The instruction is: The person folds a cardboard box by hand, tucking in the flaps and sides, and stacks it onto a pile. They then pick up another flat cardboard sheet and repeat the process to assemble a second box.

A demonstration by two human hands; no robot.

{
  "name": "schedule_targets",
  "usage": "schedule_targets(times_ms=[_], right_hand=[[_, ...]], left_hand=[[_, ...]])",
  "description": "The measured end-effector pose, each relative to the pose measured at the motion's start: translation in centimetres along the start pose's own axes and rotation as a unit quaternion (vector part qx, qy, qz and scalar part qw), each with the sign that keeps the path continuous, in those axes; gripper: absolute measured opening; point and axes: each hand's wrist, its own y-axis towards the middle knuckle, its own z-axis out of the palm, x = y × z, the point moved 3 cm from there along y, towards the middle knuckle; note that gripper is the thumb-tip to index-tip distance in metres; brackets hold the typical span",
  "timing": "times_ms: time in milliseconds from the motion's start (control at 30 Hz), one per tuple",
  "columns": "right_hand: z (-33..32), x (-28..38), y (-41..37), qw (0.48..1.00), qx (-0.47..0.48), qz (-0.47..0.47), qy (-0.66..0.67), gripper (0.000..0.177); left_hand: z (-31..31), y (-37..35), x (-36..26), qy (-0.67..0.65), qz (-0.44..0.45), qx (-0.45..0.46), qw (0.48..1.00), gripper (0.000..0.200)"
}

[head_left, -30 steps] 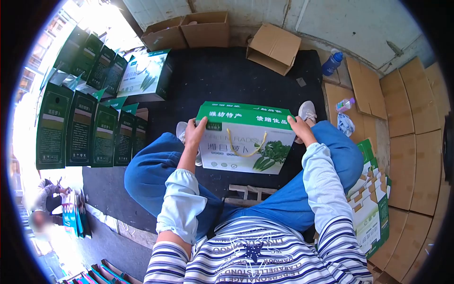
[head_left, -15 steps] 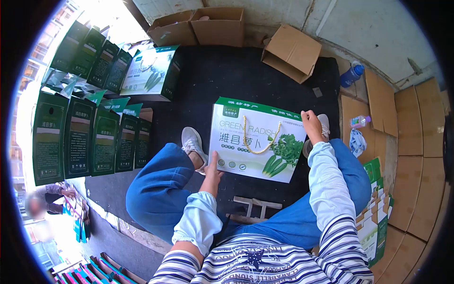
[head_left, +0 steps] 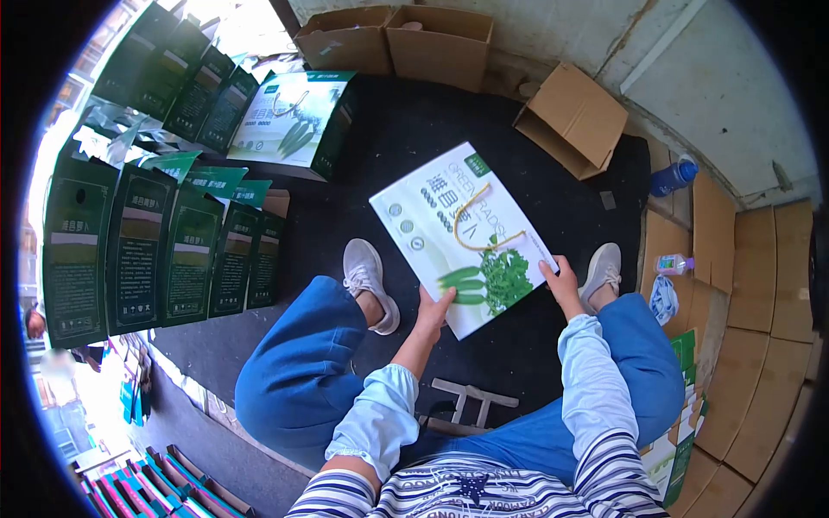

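A white and green gift box (head_left: 423, 194) printed with green radishes lies turned at an angle between my legs, above the black mat. A twisted gold rope handle (head_left: 466, 246) hangs on its printed face. My left hand (head_left: 436, 311) grips the lower left edge, thumb on the printed face and the other fingers out of sight beneath it. At the right-hand corner, my right hand (head_left: 561, 281) holds on with its thumb over the edge. Below the box, a small frame of metal or wood (head_left: 473, 399) stands between my thighs.
Rows of standing green boxes (head_left: 142, 250) fill the left side, beside another radish gift box (head_left: 289, 125). Open cardboard cartons (head_left: 574, 116) stand along the back. A blue bottle (head_left: 673, 177), a small clear bottle (head_left: 673, 264) and stacked brown cartons (head_left: 751, 319) are on the right.
The gift box has turned clockwise, its logo corner now pointing away from me. My left hand has moved right along its edge, and my right hand sits lower. The whole view has shifted slightly.
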Motion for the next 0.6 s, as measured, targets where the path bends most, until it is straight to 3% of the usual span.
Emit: schedule_targets(times_ms=[267, 500, 567, 600], right_hand=[[0.5, 9.6, 2.1, 0.984, -0.03, -0.169, 0.051, 0.038], [8.2, 27.3, 9.1, 0.952, -0.014, -0.278, 0.126, 0.038], [12.1, 32.0, 12.2, 0.932, -0.048, -0.344, 0.106, 0.045], [14.1, 34.1, 13.4, 0.935, -0.028, -0.339, 0.103, 0.048]], left_hand=[[-1.3, 0.4, -5.8, -0.044, 0.195, -0.04, 0.979, 0.059], [-7.5, 5.5, -21.5, -0.014, 0.381, -0.216, 0.899, 0.063], [-11.6, 8.4, -25.6, 0.017, 0.404, -0.261, 0.877, 0.065], [-13.4, 8.9, -27.3, 0.04, 0.36, -0.281, 0.889, 0.078]])
